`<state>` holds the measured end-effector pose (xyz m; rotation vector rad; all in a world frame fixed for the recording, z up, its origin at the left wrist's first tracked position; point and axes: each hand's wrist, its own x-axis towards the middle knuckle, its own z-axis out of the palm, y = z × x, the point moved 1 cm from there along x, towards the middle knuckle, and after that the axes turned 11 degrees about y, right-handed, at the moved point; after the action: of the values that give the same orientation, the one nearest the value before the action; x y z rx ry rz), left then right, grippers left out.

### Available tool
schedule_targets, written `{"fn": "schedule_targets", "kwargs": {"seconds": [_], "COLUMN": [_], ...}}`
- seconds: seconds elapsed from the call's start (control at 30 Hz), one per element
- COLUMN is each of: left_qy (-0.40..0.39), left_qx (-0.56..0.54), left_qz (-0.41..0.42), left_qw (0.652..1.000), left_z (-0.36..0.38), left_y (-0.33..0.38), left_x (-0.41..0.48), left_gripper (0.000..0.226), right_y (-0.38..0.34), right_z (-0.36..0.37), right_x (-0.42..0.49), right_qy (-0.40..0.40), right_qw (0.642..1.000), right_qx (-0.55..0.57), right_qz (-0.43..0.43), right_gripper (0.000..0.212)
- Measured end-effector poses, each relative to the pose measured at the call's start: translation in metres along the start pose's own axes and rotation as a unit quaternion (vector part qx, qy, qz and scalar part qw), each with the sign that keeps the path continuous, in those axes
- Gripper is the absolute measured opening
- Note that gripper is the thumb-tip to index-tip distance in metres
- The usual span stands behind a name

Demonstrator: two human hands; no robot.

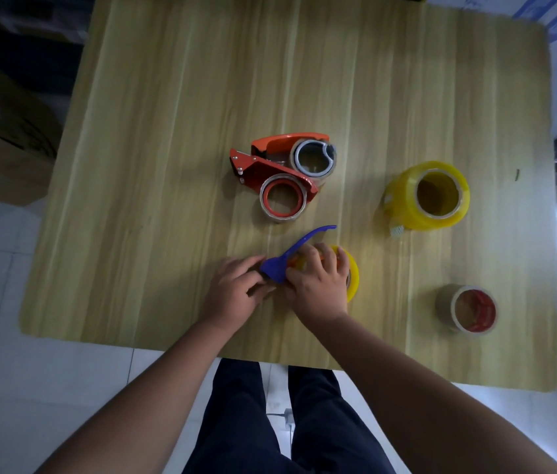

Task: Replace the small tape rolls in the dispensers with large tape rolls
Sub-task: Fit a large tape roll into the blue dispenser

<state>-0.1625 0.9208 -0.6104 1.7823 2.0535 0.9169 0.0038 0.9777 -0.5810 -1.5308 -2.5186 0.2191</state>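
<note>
A blue dispenser (290, 254) lies near the table's front edge with a large yellow tape roll (352, 275) seated in it. My right hand (318, 278) covers that roll and grips it from above. My left hand (236, 289) pinches the blue dispenser's front end. Further back, two orange-red dispensers lie side by side: one (270, 169) holds a small clear roll with a red core (282, 199), the other (287, 140) a small roll with a grey core (313, 158). A large yellow roll (427, 196) stands at the right. A small brownish roll (467, 307) sits at the front right.
The wooden table (167, 131) is bare across its far half and left side. Cardboard boxes (0, 138) stand on the floor to the left. My dark trousers (287, 422) show below the table's front edge.
</note>
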Motion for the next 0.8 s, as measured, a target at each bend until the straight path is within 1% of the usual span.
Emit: {"fn": "schedule_targets", "kwargs": {"seconds": [0.07, 0.2, 0.27, 0.33, 0.47, 0.6, 0.7, 0.8], "left_qy": [0.012, 0.025, 0.031, 0.036, 0.026, 0.01, 0.01, -0.011], "left_qx": [0.001, 0.027, 0.037, 0.046, 0.086, 0.104, 0.079, 0.087], "left_qz": [0.019, 0.058, 0.063, 0.051, 0.016, -0.02, -0.05, -0.061], "left_qw": [1.0, 0.998, 0.997, 0.997, 0.996, 0.994, 0.996, 0.994], "left_z": [0.0, 0.0, 0.0, 0.0, 0.002, 0.005, 0.004, 0.003], "left_y": [0.001, 0.002, 0.002, 0.002, 0.001, 0.003, 0.0, -0.003], "left_x": [0.001, -0.001, -0.003, -0.004, -0.004, -0.001, 0.004, 0.007], "left_gripper": [0.014, 0.013, 0.012, 0.011, 0.01, 0.014, 0.018, 0.025], "right_y": [0.003, 0.002, 0.002, 0.001, -0.003, -0.006, -0.003, 0.006], "right_z": [0.002, 0.004, 0.006, 0.006, 0.007, 0.007, 0.003, -0.003], "right_x": [-0.002, -0.004, -0.003, -0.002, -0.001, -0.001, 0.001, 0.0], "right_qy": [0.028, 0.079, 0.084, 0.075, 0.033, 0.012, 0.015, 0.026], "right_qw": [1.0, 0.997, 0.996, 0.997, 0.999, 0.999, 0.999, 0.999], "right_qx": [0.006, 0.003, -0.007, -0.015, -0.033, -0.034, -0.001, 0.04], "right_qz": [-0.012, -0.024, -0.027, -0.018, 0.013, 0.037, 0.033, 0.003], "right_gripper": [0.018, 0.016, 0.015, 0.018, 0.019, 0.017, 0.02, 0.021]}}
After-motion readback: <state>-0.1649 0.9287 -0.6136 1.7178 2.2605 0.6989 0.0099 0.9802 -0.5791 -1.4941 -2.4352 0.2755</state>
